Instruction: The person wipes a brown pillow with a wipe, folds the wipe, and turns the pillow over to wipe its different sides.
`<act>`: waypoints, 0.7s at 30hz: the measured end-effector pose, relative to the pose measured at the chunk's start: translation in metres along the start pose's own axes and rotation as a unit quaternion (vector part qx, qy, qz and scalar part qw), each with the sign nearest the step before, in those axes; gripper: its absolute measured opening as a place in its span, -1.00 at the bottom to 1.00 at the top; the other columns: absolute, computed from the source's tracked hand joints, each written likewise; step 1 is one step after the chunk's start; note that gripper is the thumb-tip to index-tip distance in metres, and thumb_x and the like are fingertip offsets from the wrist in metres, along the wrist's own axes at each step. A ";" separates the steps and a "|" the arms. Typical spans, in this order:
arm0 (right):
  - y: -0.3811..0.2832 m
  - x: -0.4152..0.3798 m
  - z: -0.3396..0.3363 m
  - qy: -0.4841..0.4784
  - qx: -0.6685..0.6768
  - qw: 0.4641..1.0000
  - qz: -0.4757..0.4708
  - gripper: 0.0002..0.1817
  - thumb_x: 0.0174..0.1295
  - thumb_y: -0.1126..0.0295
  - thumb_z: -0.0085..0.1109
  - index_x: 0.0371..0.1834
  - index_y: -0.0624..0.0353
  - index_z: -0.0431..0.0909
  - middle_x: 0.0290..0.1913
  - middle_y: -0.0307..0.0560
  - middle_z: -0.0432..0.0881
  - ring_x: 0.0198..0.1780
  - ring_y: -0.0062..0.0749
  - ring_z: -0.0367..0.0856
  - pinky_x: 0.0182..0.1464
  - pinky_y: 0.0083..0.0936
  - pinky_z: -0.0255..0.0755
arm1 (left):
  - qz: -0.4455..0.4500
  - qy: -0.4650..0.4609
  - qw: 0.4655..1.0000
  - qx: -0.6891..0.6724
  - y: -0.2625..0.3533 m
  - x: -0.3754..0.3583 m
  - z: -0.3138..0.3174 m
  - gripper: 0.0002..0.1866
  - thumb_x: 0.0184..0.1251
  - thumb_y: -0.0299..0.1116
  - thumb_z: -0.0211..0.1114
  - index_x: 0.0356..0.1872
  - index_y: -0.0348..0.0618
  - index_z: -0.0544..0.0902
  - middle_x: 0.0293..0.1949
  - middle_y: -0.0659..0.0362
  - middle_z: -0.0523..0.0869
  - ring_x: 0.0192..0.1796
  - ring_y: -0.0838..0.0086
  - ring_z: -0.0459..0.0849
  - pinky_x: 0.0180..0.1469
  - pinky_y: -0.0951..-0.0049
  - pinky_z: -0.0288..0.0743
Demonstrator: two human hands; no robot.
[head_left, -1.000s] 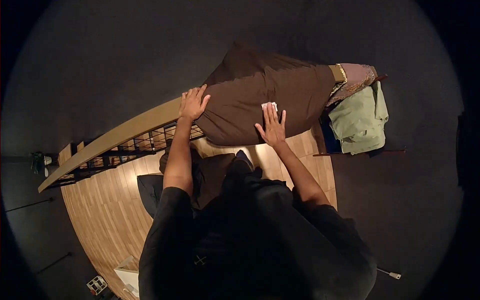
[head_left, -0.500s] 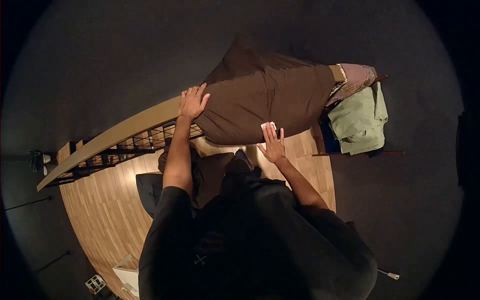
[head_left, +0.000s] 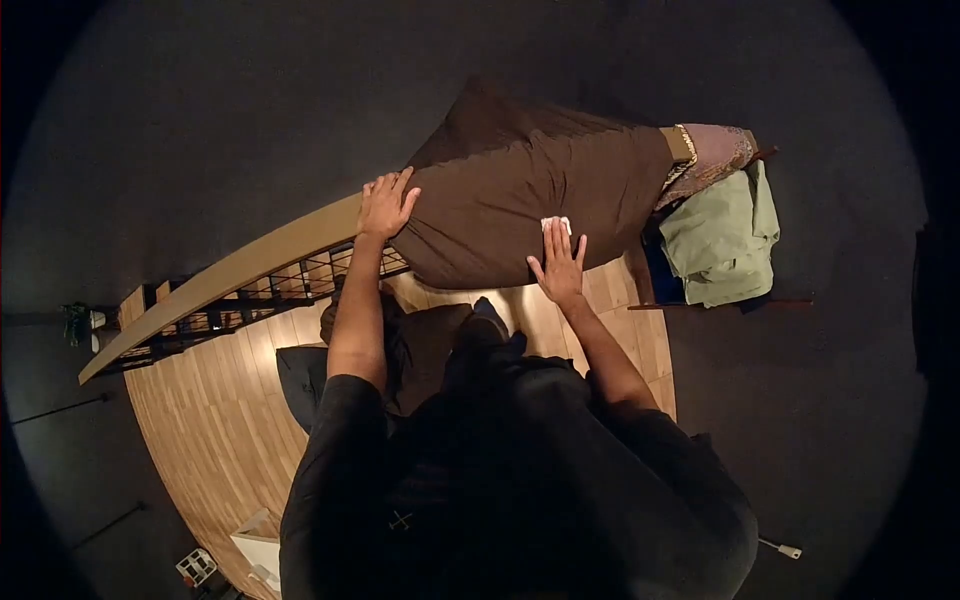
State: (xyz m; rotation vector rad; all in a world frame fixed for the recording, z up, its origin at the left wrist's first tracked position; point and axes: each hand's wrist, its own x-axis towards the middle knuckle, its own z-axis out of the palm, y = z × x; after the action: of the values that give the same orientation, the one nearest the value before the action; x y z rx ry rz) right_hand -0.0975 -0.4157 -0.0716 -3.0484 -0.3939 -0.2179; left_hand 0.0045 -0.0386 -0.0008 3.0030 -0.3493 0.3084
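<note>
A dark brown cloth with creases lies draped over a long tan ledge. My left hand rests flat at its left edge, where the cloth meets the ledge, fingers spread. Under the fingertips of my right hand is a small white piece, like a folded tissue or wipe, pressed against the brown cloth. That hand's fingers are stretched out, the thumb apart. Some creases radiate from the pressed spot.
A light green cloth hangs over a stand at the right, beside a patterned cloth. Black wire shelving runs beneath the ledge. Dark items, including a brown one, lie on the wooden floor. A white box sits lower left.
My right hand and the white piece have slid up and slightly right across the brown cloth, and creases there have shifted. My left hand stays in place.
</note>
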 end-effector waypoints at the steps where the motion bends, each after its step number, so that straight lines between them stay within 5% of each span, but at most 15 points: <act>1: 0.003 -0.018 0.009 0.000 0.000 1.000 -0.001 -0.15 0.48 -0.17 -0.24 0.65 0.16 -0.08 0.69 -0.02 -0.13 0.68 -0.23 -0.20 0.60 0.15 -0.40 | 0.000 -0.001 1.000 0.002 0.000 -0.001 0.000 -0.42 0.56 0.08 -0.07 0.42 -0.01 0.41 0.12 0.10 0.61 0.11 0.19 0.58 0.23 0.16 0.35; 5: 0.023 -0.029 0.017 0.015 0.000 0.999 -0.050 -0.14 0.48 -0.18 -0.24 0.64 0.19 -0.07 0.69 -0.02 -0.13 0.69 -0.23 -0.21 0.60 0.14 -0.40 | 0.001 0.001 1.000 0.005 0.002 0.000 -0.002 -0.43 0.56 0.07 -0.06 0.42 -0.02 0.42 0.13 0.10 0.61 0.11 0.19 0.58 0.21 0.17 0.36; 13: 0.036 0.079 -0.025 0.109 0.041 0.993 -0.003 -0.14 0.47 -0.15 -0.17 0.63 0.23 -0.06 0.68 0.07 -0.14 0.68 -0.16 -0.19 0.58 0.19 -0.40 | -0.002 -0.014 0.999 0.032 0.000 0.001 0.002 -0.44 0.55 0.05 -0.02 0.41 -0.03 0.43 0.16 0.10 0.61 0.10 0.21 0.58 0.19 0.19 0.36; 21: 0.059 -0.011 -0.005 -0.009 0.022 0.998 -0.063 -0.16 0.48 -0.12 -0.18 0.64 0.23 -0.06 0.68 0.03 -0.14 0.69 -0.20 -0.21 0.59 0.18 -0.42 | -0.007 -0.006 1.000 -0.008 0.000 -0.003 -0.005 -0.44 0.55 0.01 -0.03 0.42 -0.06 0.42 0.20 0.07 0.60 0.18 0.17 0.55 0.30 0.13 0.27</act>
State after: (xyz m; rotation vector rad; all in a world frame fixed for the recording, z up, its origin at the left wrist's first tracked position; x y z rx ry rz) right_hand -0.0930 -0.4759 -0.0711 -2.9864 -0.5844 -0.1861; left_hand 0.0003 -0.0376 0.0036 2.9916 -0.3310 0.2854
